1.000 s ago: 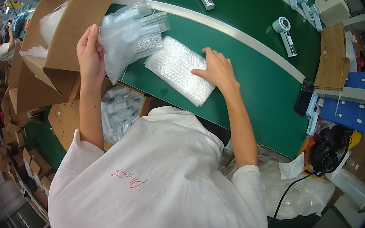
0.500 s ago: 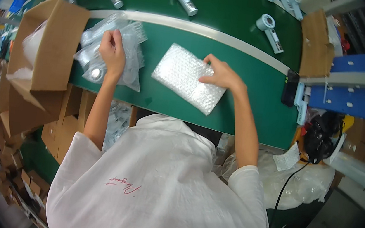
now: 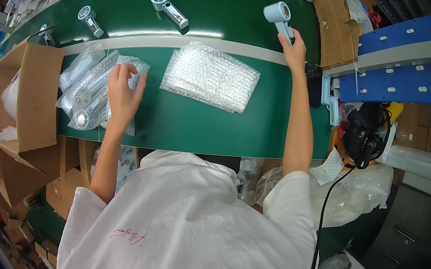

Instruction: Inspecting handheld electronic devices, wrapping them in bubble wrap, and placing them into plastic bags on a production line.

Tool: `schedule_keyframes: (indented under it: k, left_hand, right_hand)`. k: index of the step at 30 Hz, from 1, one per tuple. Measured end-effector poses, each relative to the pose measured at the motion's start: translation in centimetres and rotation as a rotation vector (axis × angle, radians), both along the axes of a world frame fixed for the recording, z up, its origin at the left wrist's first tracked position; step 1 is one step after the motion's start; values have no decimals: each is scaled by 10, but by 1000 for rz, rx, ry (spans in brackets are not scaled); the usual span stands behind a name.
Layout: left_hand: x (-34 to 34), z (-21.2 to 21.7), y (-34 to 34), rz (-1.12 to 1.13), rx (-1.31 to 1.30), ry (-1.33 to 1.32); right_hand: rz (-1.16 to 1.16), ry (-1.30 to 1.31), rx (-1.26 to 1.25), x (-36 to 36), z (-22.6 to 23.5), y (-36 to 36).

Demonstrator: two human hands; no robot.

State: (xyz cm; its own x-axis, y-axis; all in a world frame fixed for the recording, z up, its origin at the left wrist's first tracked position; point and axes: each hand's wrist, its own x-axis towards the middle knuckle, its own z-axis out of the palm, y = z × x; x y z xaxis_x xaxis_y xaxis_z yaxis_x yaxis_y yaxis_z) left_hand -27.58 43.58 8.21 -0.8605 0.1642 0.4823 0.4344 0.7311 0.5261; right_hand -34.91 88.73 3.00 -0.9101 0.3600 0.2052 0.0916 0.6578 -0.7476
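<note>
Near the far right of the green workbench [image 3: 174, 121], my right hand [image 3: 294, 52] grips a pale blue handheld fan [image 3: 278, 14] by its handle, the round head tipped up and away. My left hand [image 3: 124, 91] hovers over or rests on a pile of bubble-wrapped fans [image 3: 82, 99]; its fingers are loosely bent, the thumb apart, and nothing shows in them. Between my hands, flat bubble-wrap bags [image 3: 212, 75] lie stacked on the bench, touched by neither hand.
Beyond a pale rail, more handheld fans [image 3: 170, 9] lie on the green belt. An open cardboard box [image 3: 42, 97] stands at the left. A black phone [image 3: 313, 84] lies at the right, near blue perforated panels [image 3: 402, 82]. A black cable [image 3: 325, 223] hangs beside my right arm.
My right hand has let go of the bubble-wrap bag, reached forward and right, and taken hold of a fan. My left hand's fingers have loosened over the wrapped pile. The view has shifted.
</note>
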Motion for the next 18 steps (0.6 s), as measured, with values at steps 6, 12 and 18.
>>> schedule_keyframes:
  k: [6,12,18]
  left_hand:
    - [28,10,108,-520,127,-143]
    - [12,-40,191,-410,-311,56]
    - [8,-62,179,-403,-247,-40]
  right_hand:
    - [143,174,-435,88,69,-71]
    - [206,236,-611,148,80,-108]
    - [349,291,-875,201,82,-121]
